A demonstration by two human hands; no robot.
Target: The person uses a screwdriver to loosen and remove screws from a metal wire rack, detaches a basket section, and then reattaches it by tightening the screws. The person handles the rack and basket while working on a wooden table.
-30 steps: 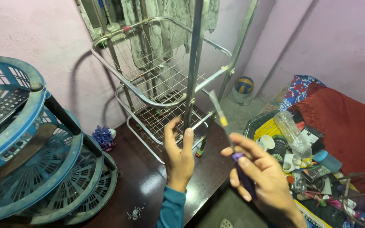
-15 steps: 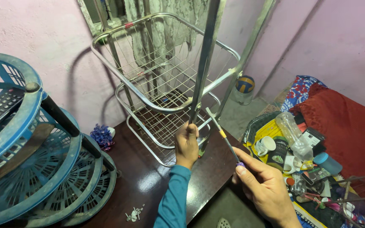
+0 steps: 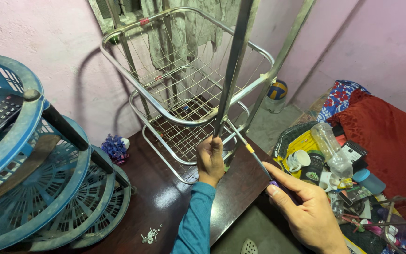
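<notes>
Clenching left hand (image 3: pixel 211 160) on rack post (image 3: pixel 233 70) | right hand (image 3: pixel 306 211) grasping screwdriver (image 3: pixel 252 155), tip seemingly at joint

Rack (image 3: pixel 184 108): silver wire grid. Baskets (image 3: pixel 48 188): blue, slotted. Wall (image 3: pixel 38 28): pink. Table (image 3: pixel 165 193): dark brown. Sleeve (image 3: pixel 194 221): teal. Screwdriver (image 3: pixel 254 157): purple handle, yellow band.

Both hands are raised in front of the person, each one closed.

The left hand (image 3: pixel 210 160), in a teal sleeve, makes a fist with the knuckles up and the forearm reaching forward. The right hand (image 3: pixel 306 211) is lower, at the right, palm turned inward, index finger and thumb stretched forward and pinched together.
</notes>
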